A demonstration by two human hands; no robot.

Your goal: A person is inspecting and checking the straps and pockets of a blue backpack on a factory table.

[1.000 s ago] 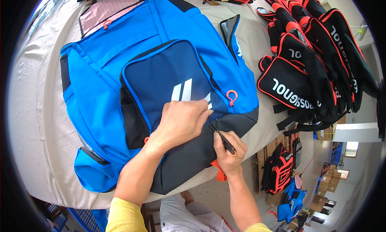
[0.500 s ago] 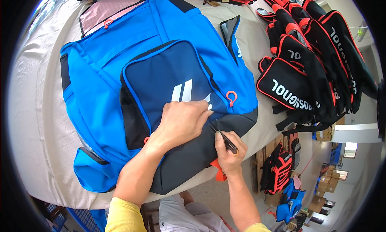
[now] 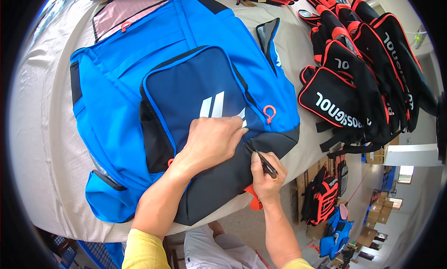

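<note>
A large blue backpack (image 3: 104,124) lies across the table, its navy front pocket (image 3: 181,92) facing up. My left hand (image 3: 209,141) is closed, fingers bunched on the pocket's lower part and covering some of its white markings. Whether loose thread is in those fingers cannot be made out. Just to the right, my right hand (image 3: 267,176) grips dark thread snips (image 3: 267,167). Their tips touch or nearly touch the seam where the dark grey base panel (image 3: 209,194) joins the blue cloth. An orange loop zipper pull (image 3: 269,114) sits above the snips.
Several black bags with red piping (image 3: 335,101) are heaped at the table's right. A cream cloth (image 3: 51,143) covers the table. A small blue side pouch (image 3: 107,197) bulges at the backpack's lower left. Beyond the table's right edge, more bags (image 3: 323,199) and cartons (image 3: 379,211) stand.
Almost nothing differs. The snips and my right hand have shifted very slightly, and the left hand keeps its place on the pocket.
</note>
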